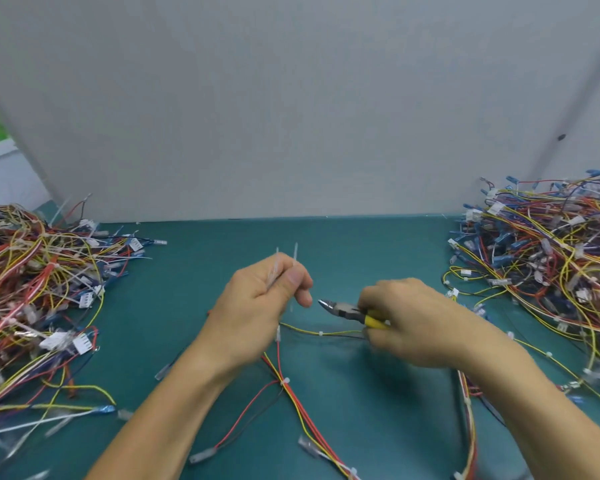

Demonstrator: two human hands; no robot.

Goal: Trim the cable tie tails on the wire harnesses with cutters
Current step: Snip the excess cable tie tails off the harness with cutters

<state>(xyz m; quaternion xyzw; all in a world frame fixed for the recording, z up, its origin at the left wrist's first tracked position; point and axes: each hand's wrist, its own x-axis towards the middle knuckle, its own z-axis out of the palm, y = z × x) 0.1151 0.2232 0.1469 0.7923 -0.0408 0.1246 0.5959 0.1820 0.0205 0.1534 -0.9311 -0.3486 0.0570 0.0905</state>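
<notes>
One wide-angle camera sits on my head, facing forward and down onto the green worktop (326,244), close above my left grip (260,303) and right grip (406,317), grey wall (291,116) beyond.

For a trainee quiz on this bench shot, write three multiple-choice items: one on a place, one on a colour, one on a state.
1. Where are the cutters?
A. in the right hand
B. in a tool tray
C. hung on the wall

2. What colour are the cutters' handles?
A. red
B. yellow
C. black

3. What is the left hand doing?
A. lying flat and empty
B. pinching white tie tails
C. holding a roll of tape

Answers:
1 A: the right hand's fingers wrap the handles, and the metal head pokes out toward the left hand.
2 B: yellow shows just under the fingers.
3 B: thin white strips stick up from between its thumb and fingers.
</notes>
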